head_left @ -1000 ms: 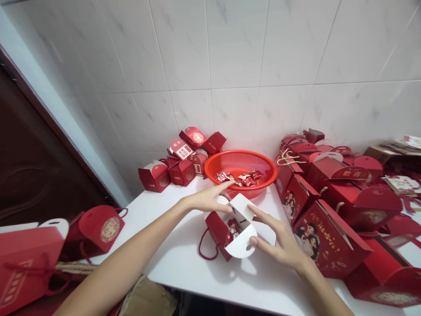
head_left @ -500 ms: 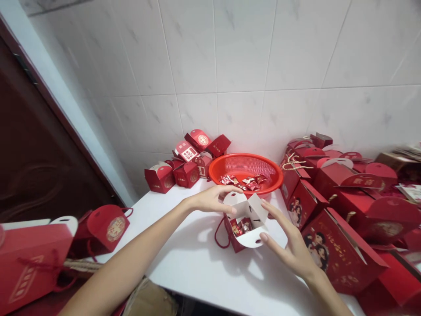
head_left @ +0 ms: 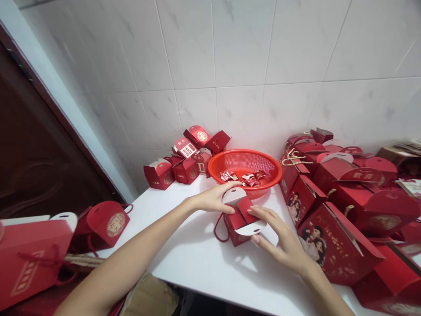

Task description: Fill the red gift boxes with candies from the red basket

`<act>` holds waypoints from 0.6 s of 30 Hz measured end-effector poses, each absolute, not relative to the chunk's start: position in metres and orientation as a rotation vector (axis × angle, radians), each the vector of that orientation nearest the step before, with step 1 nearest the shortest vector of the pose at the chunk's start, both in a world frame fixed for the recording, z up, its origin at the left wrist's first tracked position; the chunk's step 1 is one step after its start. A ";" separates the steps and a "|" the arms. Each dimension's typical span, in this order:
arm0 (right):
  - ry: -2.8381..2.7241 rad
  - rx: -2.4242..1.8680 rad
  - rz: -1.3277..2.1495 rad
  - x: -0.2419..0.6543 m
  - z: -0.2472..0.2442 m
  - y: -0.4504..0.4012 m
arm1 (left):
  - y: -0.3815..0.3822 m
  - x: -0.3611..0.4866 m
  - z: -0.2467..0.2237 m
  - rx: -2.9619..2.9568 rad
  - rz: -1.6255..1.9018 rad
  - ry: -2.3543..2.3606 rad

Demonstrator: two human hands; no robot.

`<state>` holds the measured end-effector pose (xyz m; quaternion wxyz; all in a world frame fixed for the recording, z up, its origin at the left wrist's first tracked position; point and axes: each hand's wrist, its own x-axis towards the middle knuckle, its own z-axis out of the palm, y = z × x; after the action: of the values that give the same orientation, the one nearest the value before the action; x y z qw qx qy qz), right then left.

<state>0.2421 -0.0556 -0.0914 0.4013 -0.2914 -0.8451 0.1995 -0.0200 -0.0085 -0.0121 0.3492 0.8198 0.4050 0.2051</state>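
A small red box [head_left: 239, 228] with a red cord loop stands on the white table in front of the basket. Its two red inner flaps are folded down over the opening, hiding what is inside, and two rounded white-lined flaps stick out. My left hand [head_left: 215, 198] touches the box's left and back side, thumb on a flap. On the right side, my right hand [head_left: 279, 239] has its fingertips on the inner flap and its thumb by the front rounded flap. Behind them, the red plastic basket [head_left: 213, 169] holds wrapped sweets [head_left: 251, 179].
Small red boxes [head_left: 187, 170] are piled by the wall at the back left. Many red gift boxes [head_left: 342, 245] crowd the right side. More red boxes [head_left: 110, 226] stand at the left, and a brown carton [head_left: 149, 296] lies below the table's front edge.
The inner flaps of the box have been folded down, covering the sweets seen inside before. My right hand has moved slightly left with them. My left hand has barely moved.
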 end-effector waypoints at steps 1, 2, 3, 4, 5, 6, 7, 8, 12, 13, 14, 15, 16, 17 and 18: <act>-2.125 -0.740 0.493 0.241 -0.092 -0.055 | -0.008 -0.019 -0.013 2.136 0.541 1.045; -2.109 -0.745 0.481 0.241 -0.092 -0.055 | -0.008 -0.018 -0.013 2.145 0.543 1.034; -2.090 -0.753 0.467 0.240 -0.092 -0.054 | -0.008 -0.018 -0.013 2.150 0.537 1.016; -2.071 -0.765 0.451 0.239 -0.092 -0.054 | -0.008 -0.016 -0.013 2.155 0.521 1.000; -2.051 -0.781 0.434 0.238 -0.092 -0.054 | -0.008 -0.015 -0.012 2.160 0.496 0.988; -2.031 -0.799 0.419 0.237 -0.092 -0.054 | -0.009 -0.014 -0.012 2.169 0.464 0.981; -2.015 -0.817 0.410 0.236 -0.092 -0.054 | -0.010 -0.013 -0.011 2.183 0.432 0.982; -2.002 -0.834 0.405 0.235 -0.092 -0.054 | -0.011 -0.012 -0.010 2.200 0.408 0.990; -1.971 -0.906 0.442 0.231 -0.092 -0.054 | -0.014 -0.009 -0.009 2.255 0.369 0.988; -1.961 -0.923 0.453 0.230 -0.093 -0.054 | -0.014 -0.008 -0.009 2.261 0.374 0.984; -1.950 -0.935 0.462 0.229 -0.094 -0.053 | -0.015 -0.007 -0.009 2.265 0.380 0.984; -1.942 -0.944 0.470 0.227 -0.094 -0.053 | -0.015 -0.007 -0.009 2.270 0.384 0.985; -1.935 -0.949 0.481 0.226 -0.095 -0.053 | -0.015 -0.006 -0.009 2.274 0.392 0.989; -1.932 -0.954 0.495 0.225 -0.096 -0.053 | -0.015 -0.005 -0.009 2.272 0.400 0.995; -1.931 -0.957 0.509 0.224 -0.097 -0.053 | -0.015 -0.004 -0.009 2.263 0.409 1.003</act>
<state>0.2237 -0.0528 -0.0968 0.4470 -0.3865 -0.7801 0.2057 -0.0041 -0.0152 -0.0087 0.3112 0.8571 0.3801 0.1550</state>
